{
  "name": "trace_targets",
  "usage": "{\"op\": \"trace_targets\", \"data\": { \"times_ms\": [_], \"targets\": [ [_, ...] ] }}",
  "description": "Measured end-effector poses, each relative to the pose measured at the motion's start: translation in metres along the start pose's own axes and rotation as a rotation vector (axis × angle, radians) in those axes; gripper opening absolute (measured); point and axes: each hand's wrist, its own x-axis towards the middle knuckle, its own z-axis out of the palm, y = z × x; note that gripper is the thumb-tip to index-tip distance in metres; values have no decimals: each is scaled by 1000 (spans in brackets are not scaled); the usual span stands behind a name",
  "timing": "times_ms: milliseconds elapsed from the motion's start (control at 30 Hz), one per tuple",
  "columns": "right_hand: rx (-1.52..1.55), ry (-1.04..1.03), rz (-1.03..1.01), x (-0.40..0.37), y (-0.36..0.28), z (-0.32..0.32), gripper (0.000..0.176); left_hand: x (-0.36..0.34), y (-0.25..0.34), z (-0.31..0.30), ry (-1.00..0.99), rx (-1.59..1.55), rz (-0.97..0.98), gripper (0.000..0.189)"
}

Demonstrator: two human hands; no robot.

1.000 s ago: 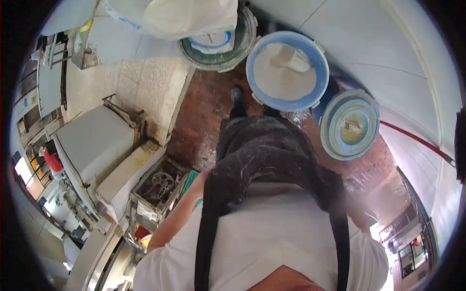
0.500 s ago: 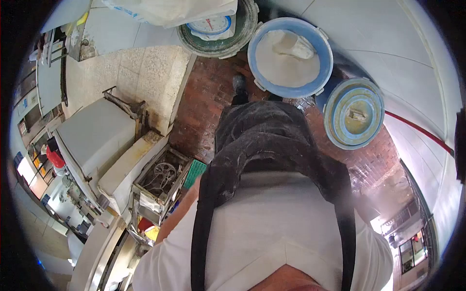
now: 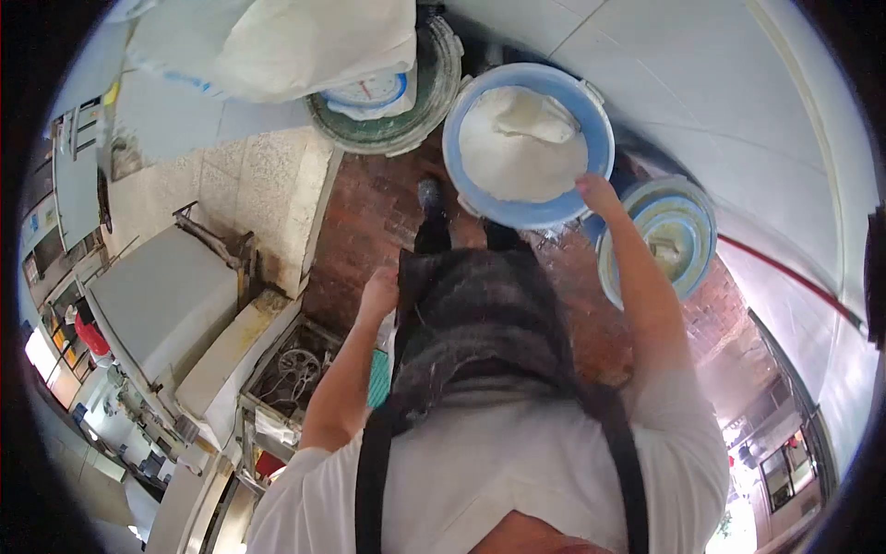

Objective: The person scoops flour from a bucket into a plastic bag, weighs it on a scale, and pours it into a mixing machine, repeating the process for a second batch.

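My right hand (image 3: 598,195) is at the near right rim of a blue tub (image 3: 528,221), fingers curled over the edge. White powder (image 3: 498,166) fills part of the tub, and a pale scoop (image 3: 544,120) lies on it. Beside the left edge of my dark apron (image 3: 480,295), my left hand (image 3: 379,292) is closed. A narrow white strip shows below it; I cannot tell what its fingers hold.
A dial scale (image 3: 367,90) stands over a dark green tub (image 3: 429,111), partly covered by a white bag (image 3: 318,51). Right of the blue tub is a lidded bucket (image 3: 688,240). A grey box-shaped unit (image 3: 166,286) and machinery (image 3: 295,369) stand left. The floor (image 3: 355,203) is brick.
Both hands have come into view, the right at the blue tub's rim and the left beside the apron. The containers appear lower and farther left as the head view shifted.
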Motion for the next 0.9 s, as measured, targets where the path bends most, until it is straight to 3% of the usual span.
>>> {"op": "trace_targets", "data": {
  "times_ms": [67,133,167,233,367,467,533,567,667,767,900],
  "targets": [
    [-46,171,-34,85,17,15,26,19,71,-44,138,-388,-262,23],
    [-40,88,261,163,32,44,31,31,50,-30,100,-334,-265,21],
    [-38,85,256,183,29,52,31,28,38,-21,76,-400,-302,19],
    [-198,79,443,217,21,61,33,16,18,1,47,-475,-397,18],
    [-230,66,431,248,47,109,34,-10,2,23,9,-563,-571,28],
    [-297,-7,291,235,59,135,35,-24,3,34,5,-550,-647,33],
    [-79,-7,174,234,35,99,38,-30,7,39,-16,-554,-655,34],
    [-40,16,226,221,-5,57,41,-27,9,40,-31,-552,-651,34],
    [-124,-50,303,205,1,58,40,-19,-7,55,-97,-532,-548,35],
    [-172,-29,282,180,-37,17,40,-5,26,29,-68,-599,-503,38],
    [-168,-48,346,144,-5,39,35,-1,34,22,-12,-688,-496,39]
  ]
}}
